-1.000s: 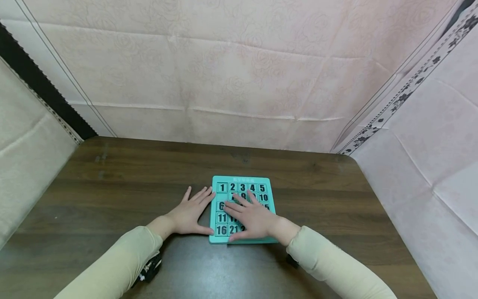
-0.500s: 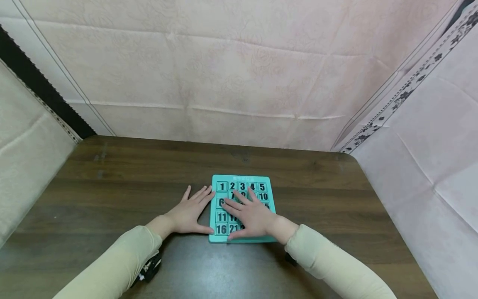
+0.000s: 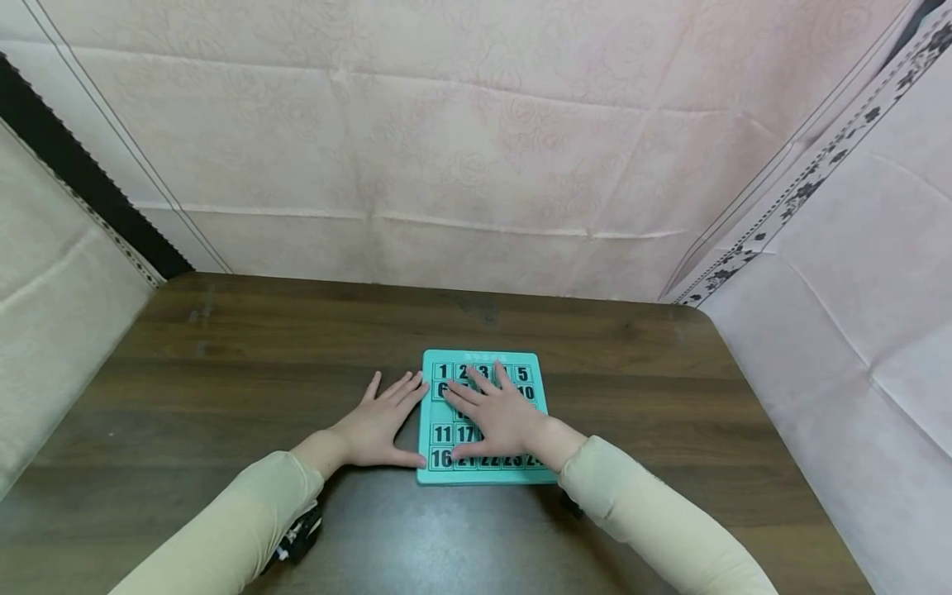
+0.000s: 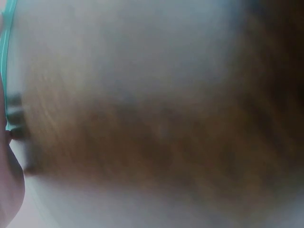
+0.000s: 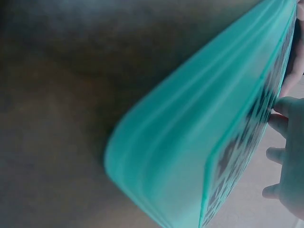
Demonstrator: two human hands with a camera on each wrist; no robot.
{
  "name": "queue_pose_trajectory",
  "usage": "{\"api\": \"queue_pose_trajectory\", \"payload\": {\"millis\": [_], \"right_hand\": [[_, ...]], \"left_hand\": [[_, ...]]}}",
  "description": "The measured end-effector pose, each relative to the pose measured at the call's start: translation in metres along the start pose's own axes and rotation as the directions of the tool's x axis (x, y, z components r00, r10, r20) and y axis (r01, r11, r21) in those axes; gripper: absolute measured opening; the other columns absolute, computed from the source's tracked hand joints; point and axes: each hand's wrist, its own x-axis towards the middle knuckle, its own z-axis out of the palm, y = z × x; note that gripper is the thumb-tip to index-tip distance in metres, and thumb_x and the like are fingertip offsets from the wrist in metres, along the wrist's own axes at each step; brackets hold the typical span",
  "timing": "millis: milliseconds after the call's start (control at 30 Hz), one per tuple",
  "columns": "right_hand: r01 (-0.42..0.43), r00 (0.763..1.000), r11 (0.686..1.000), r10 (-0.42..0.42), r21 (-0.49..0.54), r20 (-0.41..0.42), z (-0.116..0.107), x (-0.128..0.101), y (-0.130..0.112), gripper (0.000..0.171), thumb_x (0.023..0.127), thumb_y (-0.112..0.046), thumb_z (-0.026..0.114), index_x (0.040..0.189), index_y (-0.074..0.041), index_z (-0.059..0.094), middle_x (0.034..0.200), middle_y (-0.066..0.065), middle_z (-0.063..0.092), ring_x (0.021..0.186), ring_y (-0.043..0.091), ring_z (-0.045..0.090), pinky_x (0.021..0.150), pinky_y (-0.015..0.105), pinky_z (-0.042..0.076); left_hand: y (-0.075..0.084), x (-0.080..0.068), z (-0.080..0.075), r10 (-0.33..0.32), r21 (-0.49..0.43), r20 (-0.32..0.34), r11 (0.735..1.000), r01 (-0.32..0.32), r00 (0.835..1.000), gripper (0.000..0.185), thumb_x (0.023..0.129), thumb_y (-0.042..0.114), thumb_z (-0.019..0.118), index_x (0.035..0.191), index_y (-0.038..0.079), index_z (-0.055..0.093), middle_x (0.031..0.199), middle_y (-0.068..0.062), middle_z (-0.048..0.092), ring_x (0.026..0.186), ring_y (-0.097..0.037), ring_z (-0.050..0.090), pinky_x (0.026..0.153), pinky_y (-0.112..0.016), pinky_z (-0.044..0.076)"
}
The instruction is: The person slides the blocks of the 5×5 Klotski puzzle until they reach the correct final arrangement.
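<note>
- Right hand (image 3: 500, 417) lies flat, fingers spread, on the teal number puzzle (image 3: 539, 475); pressing several tiles may jam them.
- Left hand (image 3: 375, 426), flat on the table (image 3: 223, 372), touches the puzzle's edge; the board may slide.

smooth teal plastic puzzle board (image 3: 540, 380), dark wood-grain table (image 3: 223, 372)

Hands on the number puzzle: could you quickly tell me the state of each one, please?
Left hand: open, flat on the table, against the teal number puzzle.
Right hand: open, straight fingers pressing on the puzzle's tiles.
</note>
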Motion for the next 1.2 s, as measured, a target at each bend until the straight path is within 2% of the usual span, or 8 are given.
{"api": "queue_pose_trajectory", "payload": {"millis": [333,633,800,1200], "right_hand": [[0.013,1.0,0.998,-0.013,0.054,0.006,-0.001,-0.004,-0.001,0.089,0.082,-0.077,0.032,0.152,-0.024,0.013,0.159,-0.005,0.011,0.147,0.025,0.006,0.114,0.059,0.004],[0.153,0.988,0.986,-0.151,0.06,-0.023,0.004,-0.026,-0.011,0.088,0.083,-0.075,0.037,0.151,-0.023,0.017,0.158,-0.005,0.016,0.147,0.023,0.01,0.114,0.058,0.006],[0.203,0.979,0.977,-0.201,0.068,-0.026,0.007,-0.037,-0.014,0.087,0.083,-0.074,0.038,0.151,-0.023,0.016,0.158,-0.005,0.015,0.147,0.023,0.01,0.114,0.059,0.007],[0.211,0.977,0.977,-0.21,0.025,-0.03,0.007,-0.039,-0.018,0.088,0.083,-0.076,0.034,0.151,-0.023,0.016,0.158,-0.006,0.015,0.147,0.023,0.01,0.113,0.06,0.008]], "left_hand": [[0.001,0.0,0.001,0.003,0.003,0.001,1.0,-0.003,1.0,0.106,0.073,0.076,0.054,0.149,0.008,0.022,0.157,-0.011,0.015,0.146,-0.029,0.013,0.111,-0.063,0.001],[0.0,0.001,0.001,-0.001,0.006,-0.003,1.0,0.001,1.0,0.107,0.073,0.077,0.053,0.15,0.008,0.021,0.157,-0.011,0.014,0.146,-0.029,0.012,0.111,-0.063,0.0],[-0.001,0.002,0.001,-0.005,0.006,0.003,1.0,0.005,1.0,0.108,0.072,0.078,0.051,0.15,0.008,0.021,0.158,-0.011,0.014,0.146,-0.029,0.012,0.111,-0.063,-0.001],[-0.002,0.001,0.002,-0.002,0.014,0.004,1.0,0.002,1.0,0.11,0.072,0.08,0.049,0.15,0.009,0.021,0.158,-0.011,0.013,0.146,-0.029,0.012,0.112,-0.062,0.0]]}}
